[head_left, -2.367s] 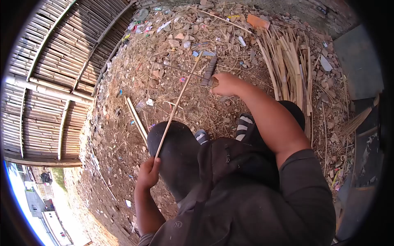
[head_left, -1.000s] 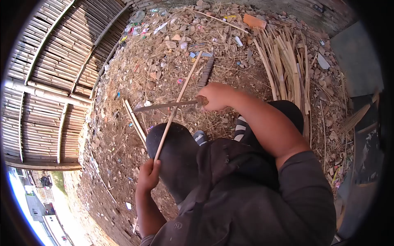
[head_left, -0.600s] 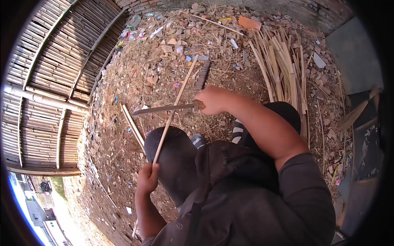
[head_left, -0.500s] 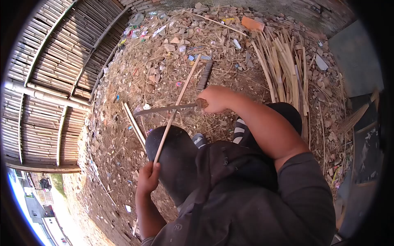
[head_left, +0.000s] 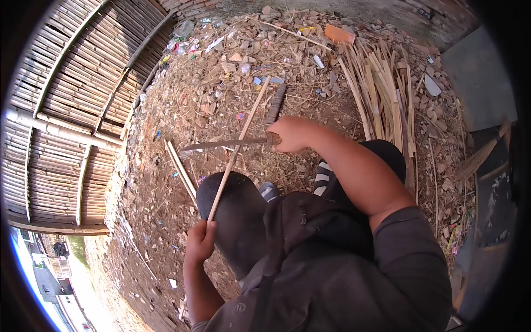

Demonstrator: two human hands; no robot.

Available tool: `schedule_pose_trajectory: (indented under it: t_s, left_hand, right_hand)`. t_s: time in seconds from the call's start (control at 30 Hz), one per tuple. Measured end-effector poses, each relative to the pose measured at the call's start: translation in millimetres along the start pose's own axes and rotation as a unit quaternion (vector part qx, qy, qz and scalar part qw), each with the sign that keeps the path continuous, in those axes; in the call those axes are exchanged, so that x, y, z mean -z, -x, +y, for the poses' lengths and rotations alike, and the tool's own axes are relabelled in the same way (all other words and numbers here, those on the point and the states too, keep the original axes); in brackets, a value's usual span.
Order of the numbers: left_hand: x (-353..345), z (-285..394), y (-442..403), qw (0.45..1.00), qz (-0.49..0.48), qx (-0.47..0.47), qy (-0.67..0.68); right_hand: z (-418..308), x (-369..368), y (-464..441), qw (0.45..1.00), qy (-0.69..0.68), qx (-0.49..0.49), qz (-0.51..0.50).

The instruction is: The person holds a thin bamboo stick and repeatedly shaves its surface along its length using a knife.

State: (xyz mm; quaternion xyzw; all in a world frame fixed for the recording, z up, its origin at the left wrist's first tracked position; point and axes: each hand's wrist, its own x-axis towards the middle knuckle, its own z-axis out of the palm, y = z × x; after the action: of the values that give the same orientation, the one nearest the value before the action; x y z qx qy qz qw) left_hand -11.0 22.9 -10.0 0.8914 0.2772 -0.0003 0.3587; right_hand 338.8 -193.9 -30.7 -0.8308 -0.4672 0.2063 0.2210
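My left hand (head_left: 199,241) is closed round the lower end of a long, thin bamboo strip (head_left: 225,175), which slants up and to the right past my knee. In my right hand (head_left: 291,134) is the wooden handle of a long-bladed knife (head_left: 224,144); its blade points left and crosses the strip near its middle. Just above my right hand a dark, ridged cylindrical object (head_left: 276,102) lies on the ground. Two pale strips (head_left: 181,171) lie left of my knee.
A pile of split bamboo (head_left: 381,94) lies at the upper right, near an orange brick piece (head_left: 339,34). A bamboo slat wall (head_left: 72,122) stands at the left. Rubble and litter cover the ground. Dark panels (head_left: 492,199) and a bundle of thin sticks (head_left: 480,157) are at the right.
Since the earliest frame, my right hand has moved down and slightly left, and the knife blade has swung down across the strip. My left hand has kept its grip. Over the last half second little differs.
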Motion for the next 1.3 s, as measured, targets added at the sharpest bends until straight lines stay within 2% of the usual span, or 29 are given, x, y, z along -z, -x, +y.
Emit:
schedule_pose_trajectory:
  t_s: [0.07,0.1,0.2,0.3,0.4,0.43,0.53,0.57,0.67,0.77,0.87,0.9,1.0,1.13,1.23,1.3]
  left_hand:
    - [1,1,4,1.0,0.01,0.007,-0.015]
    - [2,4,5,0.999,0.016,0.014,-0.033]
    - [2,5,4,0.998,0.02,0.016,-0.055]
    - [1,2,2,0.999,0.014,0.003,-0.051]
    - [0,2,-1,0.999,0.006,-0.005,-0.037]
    - [0,-4,-3,0.999,0.009,-0.012,-0.049]
    - [1,-2,2,0.998,0.016,0.002,-0.065]
    - [2,1,2,0.998,0.019,0.009,-0.067]
    - [2,-4,2,0.997,0.022,-0.008,-0.076]
    - [0,-8,0,0.997,0.018,-0.005,-0.07]
    - [0,2,-1,0.999,0.012,0.001,-0.042]
    - [0,3,0,0.999,0.016,-0.005,-0.038]
    - [-2,-10,1,0.999,0.023,-0.01,-0.034]
    - [0,-2,3,0.998,0.032,-0.002,-0.055]
    - [-2,1,1,0.998,0.025,-0.003,-0.049]
    - [-2,3,0,0.999,0.022,-0.001,-0.029]
  right_hand:
    - [27,-12,-16,0.999,-0.028,-0.009,0.039]
    - [29,-13,-21,0.995,-0.055,-0.065,0.052]
    - [36,-14,-25,0.989,-0.044,-0.102,0.102]
    - [24,-13,-14,0.995,-0.009,-0.048,0.091]
    - [-2,5,3,0.999,0.025,0.01,-0.017]
    - [-1,4,4,1.0,0.02,0.008,-0.011]
    - [36,-17,-16,0.995,-0.061,-0.043,0.065]
    - [42,-18,-21,0.99,-0.062,-0.087,0.096]
    - [39,-7,-25,0.99,-0.046,-0.12,0.06]
    - [23,-13,-13,0.996,-0.018,-0.017,0.083]
    - [0,-4,-1,0.999,0.026,0.024,-0.004]
    - [4,-8,-4,0.999,0.027,0.029,-0.001]
    - [21,-7,-11,0.999,-0.043,-0.018,0.026]
    - [37,-9,-23,0.988,-0.068,-0.099,0.093]
    - [24,-11,-12,0.992,-0.02,-0.053,0.115]
    - [6,-5,-5,0.999,-0.001,-0.023,0.041]
